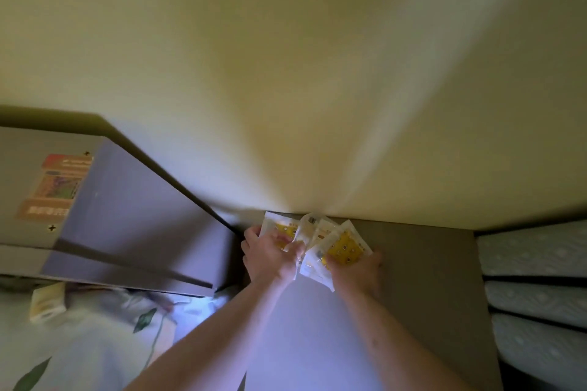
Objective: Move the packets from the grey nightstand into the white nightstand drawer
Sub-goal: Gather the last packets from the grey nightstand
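The packets (pixel 330 241), white with yellow printed centres, lie fanned in a loose overlapping pile on top of the grey nightstand (pixel 422 267), pushed up against the cream wall (pixel 286 73) at its back edge. My left hand (pixel 270 255) curls its fingers over the pile's left side while my right hand (pixel 355 267) closes its fingers on the packets at the pile's right, so both hands grip the same heap. Left of the nightstand a grey panel (pixel 127 219) leans out over leaf-patterned bedding (pixel 79 343), and to the nightstand's right sit quilted white mattresses (pixel 533 279), stacked.
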Motion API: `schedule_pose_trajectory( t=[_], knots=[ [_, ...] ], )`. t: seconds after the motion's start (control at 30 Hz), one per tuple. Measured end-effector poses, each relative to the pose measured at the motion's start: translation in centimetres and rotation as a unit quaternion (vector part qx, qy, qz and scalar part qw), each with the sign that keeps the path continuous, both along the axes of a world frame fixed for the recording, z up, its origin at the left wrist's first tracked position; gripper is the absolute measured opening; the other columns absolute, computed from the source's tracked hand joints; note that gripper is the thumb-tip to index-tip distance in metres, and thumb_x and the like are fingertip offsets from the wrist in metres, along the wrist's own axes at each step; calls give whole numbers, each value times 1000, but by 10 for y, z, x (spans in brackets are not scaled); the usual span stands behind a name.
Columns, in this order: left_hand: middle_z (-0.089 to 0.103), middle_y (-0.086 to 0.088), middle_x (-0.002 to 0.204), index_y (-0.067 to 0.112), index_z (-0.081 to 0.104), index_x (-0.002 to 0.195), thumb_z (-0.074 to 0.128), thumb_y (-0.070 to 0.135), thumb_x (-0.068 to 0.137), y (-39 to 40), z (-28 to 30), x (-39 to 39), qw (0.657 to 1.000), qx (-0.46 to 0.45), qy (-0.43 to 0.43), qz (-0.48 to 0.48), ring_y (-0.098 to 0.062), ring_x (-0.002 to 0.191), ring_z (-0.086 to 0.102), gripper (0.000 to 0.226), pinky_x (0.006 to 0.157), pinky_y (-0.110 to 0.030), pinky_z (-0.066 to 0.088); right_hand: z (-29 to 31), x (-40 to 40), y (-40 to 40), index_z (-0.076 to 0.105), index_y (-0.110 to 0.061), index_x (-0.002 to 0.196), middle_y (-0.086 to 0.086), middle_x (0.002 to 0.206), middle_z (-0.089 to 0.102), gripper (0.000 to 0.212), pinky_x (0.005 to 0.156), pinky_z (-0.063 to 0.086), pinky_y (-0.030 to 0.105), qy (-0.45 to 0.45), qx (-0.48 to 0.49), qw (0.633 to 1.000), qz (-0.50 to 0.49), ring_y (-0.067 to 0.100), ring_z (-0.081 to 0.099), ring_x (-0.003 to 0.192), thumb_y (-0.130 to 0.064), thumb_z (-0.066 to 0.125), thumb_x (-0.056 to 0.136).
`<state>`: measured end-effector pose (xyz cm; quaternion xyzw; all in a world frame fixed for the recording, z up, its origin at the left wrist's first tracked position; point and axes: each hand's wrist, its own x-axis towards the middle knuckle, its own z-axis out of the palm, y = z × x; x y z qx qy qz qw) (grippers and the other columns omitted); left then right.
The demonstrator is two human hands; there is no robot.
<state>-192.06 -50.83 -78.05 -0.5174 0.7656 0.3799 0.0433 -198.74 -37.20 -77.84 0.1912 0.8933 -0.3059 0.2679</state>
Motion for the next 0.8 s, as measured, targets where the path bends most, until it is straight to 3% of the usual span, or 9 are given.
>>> schedule_pose_trajectory(
  t=[0.1, 0.23, 0.4, 0.5, 0.57, 0.67, 0.8],
  knots=[
    [49, 4, 112, 37, 62, 73, 85, 44, 73, -8, -6, 12, 999, -10, 36, -1, -22, 103, 53, 24, 96, -36, 48, -5, 5, 2, 40, -12, 139, 14, 135, 54, 97, 89, 55, 41, 11, -8, 1000, -4, 38, 60, 116, -35, 95, 63],
    [65, 6, 87, 32, 59, 74, 86, 31, 76, -5, -2, 31, 997, 30, 72, 20, -16, 80, 64, 27, 78, -34, 54, -6, 10, 3, 52, -17, 119, 9, 114, 68, 85, 76, 61, 42, -17, -37, 999, -24, 31, 70, 91, -31, 99, 50],
    [60, 12, 71, 26, 51, 83, 77, 25, 81, 7, 4, 38, 997, 55, 55, 13, -10, 64, 56, 26, 61, -26, 44, 1, 18, -3, 54, -18, 117, 11, 126, 49, 71, 80, 50, 33, -27, 27, 998, 56, 33, 59, 109, -30, 93, 59],
    [58, 11, 71, 25, 49, 85, 71, 17, 84, 9, 5, 39, 995, 77, 56, -2, -9, 61, 52, 23, 54, -18, 40, 1, 32, -2, 51, -16, 116, 9, 124, 51, 70, 78, 48, 32, -11, 3, 998, 64, 33, 62, 104, -28, 92, 62],
    [57, 11, 72, 24, 49, 85, 68, 10, 85, 8, 5, 42, 992, 107, 64, -9, -9, 61, 49, 24, 51, -17, 40, -1, 41, 3, 49, -14, 113, 7, 115, 58, 68, 77, 51, 32, 2, -33, 998, 58, 31, 64, 97, -23, 92, 61],
    [57, 7, 76, 24, 51, 83, 68, 4, 84, 13, 2, 51, 983, 174, 62, 8, -14, 63, 48, 26, 55, -23, 42, 3, 49, 15, 48, -17, 104, 5, 98, 66, 50, 70, 48, 28, -9, -63, 997, 46, 28, 68, 91, -18, 87, 73],
    [53, 2, 78, 21, 55, 83, 68, 0, 79, 30, -2, 70, 967, 241, 65, 40, -18, 67, 47, 25, 63, -32, 43, 1, 68, 35, 69, -22, 97, -7, 84, 75, 38, 70, 56, 28, -31, -94, 993, 69, 18, 73, 83, -14, 88, 65]
  ],
)
